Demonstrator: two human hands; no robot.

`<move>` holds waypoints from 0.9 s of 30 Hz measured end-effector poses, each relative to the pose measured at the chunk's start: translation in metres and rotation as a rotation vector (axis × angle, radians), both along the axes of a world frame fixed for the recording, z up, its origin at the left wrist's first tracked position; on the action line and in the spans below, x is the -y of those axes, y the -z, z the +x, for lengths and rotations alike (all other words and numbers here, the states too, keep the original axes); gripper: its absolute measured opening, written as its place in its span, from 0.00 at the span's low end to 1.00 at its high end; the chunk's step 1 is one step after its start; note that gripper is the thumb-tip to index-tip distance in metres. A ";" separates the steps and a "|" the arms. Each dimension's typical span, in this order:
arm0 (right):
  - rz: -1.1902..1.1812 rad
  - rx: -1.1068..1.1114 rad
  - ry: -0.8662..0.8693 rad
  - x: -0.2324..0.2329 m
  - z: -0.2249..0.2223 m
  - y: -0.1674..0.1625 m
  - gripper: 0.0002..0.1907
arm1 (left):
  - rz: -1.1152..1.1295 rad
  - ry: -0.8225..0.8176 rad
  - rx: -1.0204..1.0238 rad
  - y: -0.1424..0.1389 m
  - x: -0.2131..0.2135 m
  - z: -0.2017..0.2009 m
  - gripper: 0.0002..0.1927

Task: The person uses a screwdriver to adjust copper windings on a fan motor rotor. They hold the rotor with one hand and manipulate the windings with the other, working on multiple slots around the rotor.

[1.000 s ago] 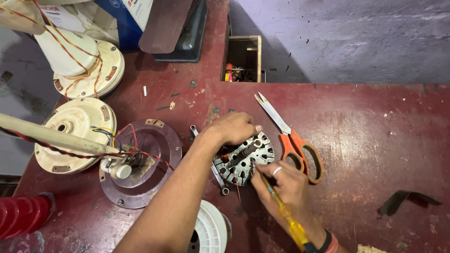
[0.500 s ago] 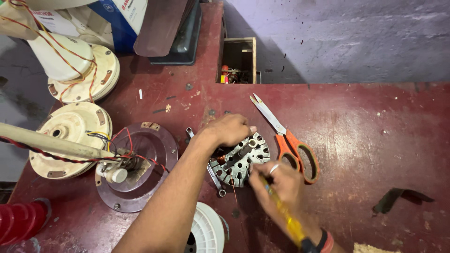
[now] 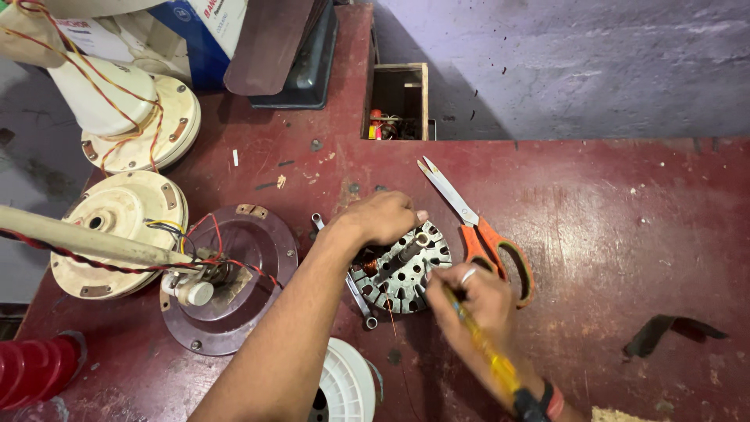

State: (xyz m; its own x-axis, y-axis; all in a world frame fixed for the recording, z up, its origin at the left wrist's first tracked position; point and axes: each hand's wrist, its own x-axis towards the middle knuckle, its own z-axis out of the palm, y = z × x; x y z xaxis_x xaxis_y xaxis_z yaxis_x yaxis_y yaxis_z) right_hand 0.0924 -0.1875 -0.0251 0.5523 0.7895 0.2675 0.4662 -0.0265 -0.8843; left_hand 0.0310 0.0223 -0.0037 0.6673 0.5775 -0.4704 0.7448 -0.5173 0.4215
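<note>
The fan stator (image 3: 402, 270), a round slotted metal core with copper windings in some slots, lies flat on the dark red workbench (image 3: 609, 234), near its middle and just in front of me. My left hand (image 3: 383, 219) rests on its far edge, fingers curled loosely over the rim and pressing down, the fingertips close to the centre shaft. It is half closed, more a steadying hold than a full grasp.

My right hand (image 3: 476, 301) sits at the near right side of the stator, closed around a yellow-handled screwdriver (image 3: 488, 352). The handle runs back along my palm toward my wrist, and the tip end points in at the core's edge; the tip itself is hidden by my fingers, so I cannot tell whether it touches the slots. There is a ring on one finger.

Just left of the stator, partly under my left forearm, lies a small metal spanner (image 3: 344, 273). To the right, almost touching my right hand, orange-handled scissors (image 3: 480, 230) lie nearly shut, blades pointing away from me. Further left sits a brown fan housing (image 3: 238, 273) with wires, then two cream motor covers (image 3: 117, 227). A white spool (image 3: 348, 387) is near my left elbow, and a red ribbed object (image 3: 35, 371) is at the lower left corner.
</note>
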 end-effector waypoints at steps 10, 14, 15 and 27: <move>0.166 0.037 0.047 0.003 -0.001 0.007 0.05 | -0.038 -0.069 -0.021 -0.001 -0.002 0.000 0.25; 0.114 -0.061 0.026 0.003 0.001 0.011 0.05 | -0.285 -0.334 0.099 -0.001 -0.009 -0.002 0.22; 0.122 -0.079 0.018 0.003 0.001 0.012 0.05 | -0.394 -0.407 0.167 -0.002 -0.009 -0.003 0.21; 0.139 0.113 -0.091 0.000 0.005 0.006 0.04 | -0.210 -0.353 0.042 -0.017 -0.003 0.000 0.24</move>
State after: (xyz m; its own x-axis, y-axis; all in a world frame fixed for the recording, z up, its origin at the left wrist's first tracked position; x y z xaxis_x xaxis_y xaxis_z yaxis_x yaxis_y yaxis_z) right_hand 0.0975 -0.1875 -0.0307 0.4402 0.7860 0.4340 0.5579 0.1393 -0.8181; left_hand 0.0307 0.0256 0.0135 0.4664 0.6685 -0.5792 0.8410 -0.1322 0.5246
